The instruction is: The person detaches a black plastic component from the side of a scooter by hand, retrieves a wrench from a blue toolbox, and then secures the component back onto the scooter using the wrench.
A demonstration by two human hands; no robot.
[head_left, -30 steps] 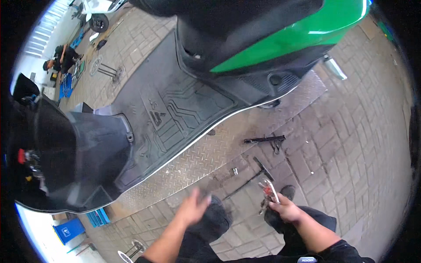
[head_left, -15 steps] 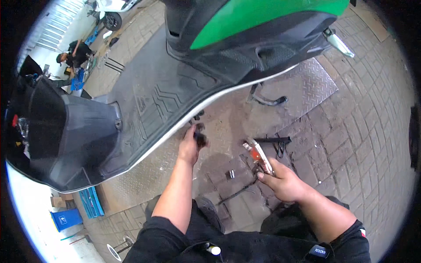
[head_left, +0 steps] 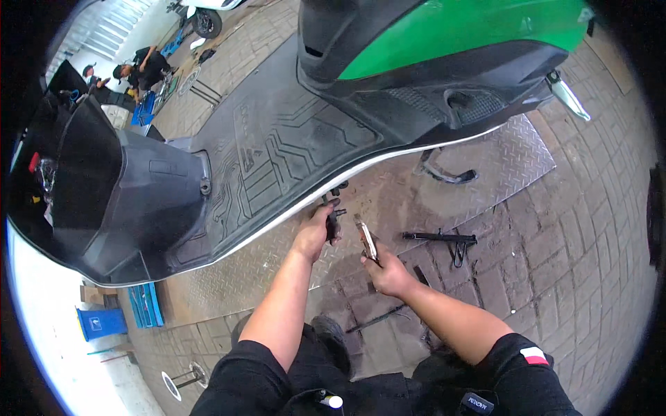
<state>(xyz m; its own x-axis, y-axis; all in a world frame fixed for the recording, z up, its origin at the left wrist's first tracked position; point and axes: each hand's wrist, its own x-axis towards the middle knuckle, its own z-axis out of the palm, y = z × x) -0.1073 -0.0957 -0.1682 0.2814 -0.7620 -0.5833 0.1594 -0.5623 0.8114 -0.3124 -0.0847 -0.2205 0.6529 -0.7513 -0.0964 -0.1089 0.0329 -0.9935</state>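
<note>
A scooter with a green side panel (head_left: 458,31) and a black ribbed footboard (head_left: 277,142) stands before me. Just under the footboard's pale edge, my left hand (head_left: 316,234) is closed round a small dark part (head_left: 334,223), with a short stub poking out toward the right. Its exact kind is partly hidden by my fingers. A short gap to the right, my right hand (head_left: 390,272) grips silver pliers (head_left: 367,238), their tip pointing up and away from me. On the paving beyond that hand lies a black metal stand (head_left: 440,238) with a bent loop.
Beneath the scooter is a chequered metal plate (head_left: 517,156), with a curved black lever (head_left: 451,175) above it. A blue bin (head_left: 101,323) and a blue slatted crate (head_left: 145,305) stand at the left. Two people (head_left: 142,69) sit far back left, near another scooter's wheel (head_left: 206,23).
My right hand has moved left and forward with the pliers, nearer to my left hand. The left hand keeps hold of the dark part. The whole view has shifted, moving the scooter rightward.
</note>
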